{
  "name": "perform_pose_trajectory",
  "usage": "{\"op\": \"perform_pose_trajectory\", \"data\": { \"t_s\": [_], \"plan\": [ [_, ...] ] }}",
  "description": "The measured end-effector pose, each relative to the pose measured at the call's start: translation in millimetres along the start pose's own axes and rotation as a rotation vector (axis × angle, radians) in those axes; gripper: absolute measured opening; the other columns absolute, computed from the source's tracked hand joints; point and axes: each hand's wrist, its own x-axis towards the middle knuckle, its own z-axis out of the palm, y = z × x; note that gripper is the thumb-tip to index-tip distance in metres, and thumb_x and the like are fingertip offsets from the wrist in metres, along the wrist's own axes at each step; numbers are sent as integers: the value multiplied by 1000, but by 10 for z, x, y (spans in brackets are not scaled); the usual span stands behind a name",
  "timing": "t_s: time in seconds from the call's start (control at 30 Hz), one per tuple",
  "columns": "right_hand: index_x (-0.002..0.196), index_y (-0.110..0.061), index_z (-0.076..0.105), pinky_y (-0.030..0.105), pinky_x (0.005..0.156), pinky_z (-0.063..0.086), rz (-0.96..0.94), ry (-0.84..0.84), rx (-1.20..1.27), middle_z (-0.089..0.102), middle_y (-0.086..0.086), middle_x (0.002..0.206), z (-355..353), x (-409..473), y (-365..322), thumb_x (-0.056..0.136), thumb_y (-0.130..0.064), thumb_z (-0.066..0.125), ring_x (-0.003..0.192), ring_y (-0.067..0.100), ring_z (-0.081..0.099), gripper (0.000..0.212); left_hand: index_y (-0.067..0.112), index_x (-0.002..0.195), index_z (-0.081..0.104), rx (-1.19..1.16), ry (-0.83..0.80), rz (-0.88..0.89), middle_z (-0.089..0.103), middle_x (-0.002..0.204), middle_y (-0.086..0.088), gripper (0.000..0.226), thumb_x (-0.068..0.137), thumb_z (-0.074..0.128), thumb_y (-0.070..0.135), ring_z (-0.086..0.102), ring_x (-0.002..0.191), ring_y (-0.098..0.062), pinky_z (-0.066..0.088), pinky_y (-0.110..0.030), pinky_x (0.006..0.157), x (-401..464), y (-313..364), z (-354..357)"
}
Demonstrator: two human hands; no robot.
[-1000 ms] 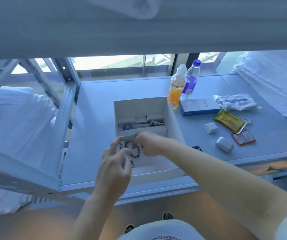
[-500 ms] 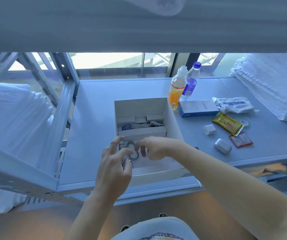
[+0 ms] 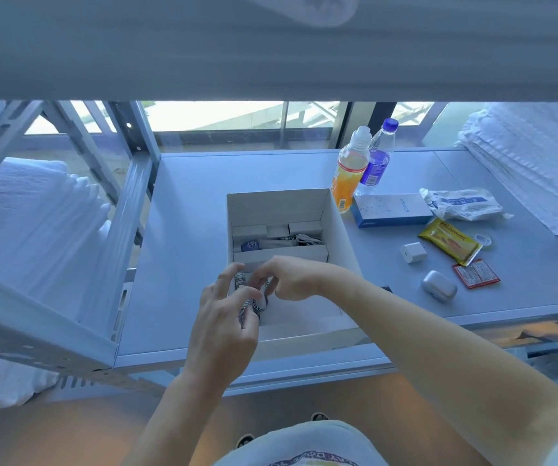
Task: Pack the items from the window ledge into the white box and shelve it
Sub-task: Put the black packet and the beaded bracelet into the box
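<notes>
The open white box (image 3: 344, 237) stands on the grey ledge (image 3: 186, 230) in front of me. Inside it at the back lie small white boxes and a cable. Over the box's near part, my left hand (image 3: 227, 317) and my right hand (image 3: 291, 279) both pinch a beaded metal bracelet (image 3: 254, 302). To the right on the ledge lie a blue-and-white box (image 3: 392, 208), a white charger cube (image 3: 412, 252), a silver earbud case (image 3: 439, 286), a yellow packet (image 3: 449, 241), a red sachet (image 3: 475, 274) and a white wipes pack (image 3: 466, 204).
An orange drink bottle (image 3: 350, 173) and a water bottle (image 3: 376, 159) stand behind the box's right corner. Folded white towels (image 3: 536, 166) fill the far right. A metal shelf frame (image 3: 126, 223) with white bedding (image 3: 28, 223) is on the left. A shelf board runs overhead.
My hands have stayed over the box's near part, working the bracelet. My right hand's fingers have shifted left onto it. The view moved slightly.
</notes>
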Motion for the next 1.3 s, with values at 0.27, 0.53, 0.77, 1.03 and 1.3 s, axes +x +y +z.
{"op": "perform_pose_trajectory", "data": {
  "t_s": [0.27, 0.53, 0.77, 1.03, 1.3],
  "plan": [
    [116, -23, 73, 26, 73, 53, 163, 102, -122, 70, -5, 117, 14, 20, 120, 95, -13, 60, 99, 20, 66, 27, 35, 102, 71, -3, 3, -10, 35, 155, 20, 32, 85, 47, 22, 40, 126, -13, 31, -8, 82, 5, -7, 16],
    [77, -11, 65, 23, 51, 50, 346, 57, -37, 68, 5, 67, 140, 340, 51, 90, -30, 73, 57, 22, 69, 24, 37, 98, 71, -11, 10, -3, 36, 153, 20, 34, 82, 46, 21, 41, 124, -14, 33, -20, 86, 19, 7, 22],
    [71, -16, 60, 25, 51, 55, 411, 162, -88, 62, -1, 46, 224, 441, 108, 81, -41, 75, 42, 18, 65, 31, 36, 100, 71, 1, 2, -17, 36, 154, 20, 34, 83, 46, 21, 42, 127, -15, 31, -12, 84, 13, 3, 27],
    [68, -25, 65, 29, 52, 61, 385, 74, 190, 71, 7, 60, 201, 430, 111, 93, -23, 74, 59, 26, 72, 27, 38, 100, 71, -2, -7, -25, 36, 153, 22, 34, 83, 46, 22, 41, 124, -13, 30, -7, 84, 7, 36, 8],
    [83, -6, 68, 35, 68, 66, 412, 162, 306, 78, 19, 83, 224, 421, 24, 94, -22, 72, 73, 31, 79, 19, 36, 101, 70, 3, -30, -36, 34, 152, 24, 31, 87, 50, 18, 38, 123, -9, 30, -7, 82, -2, 63, -24]
  ]
}}
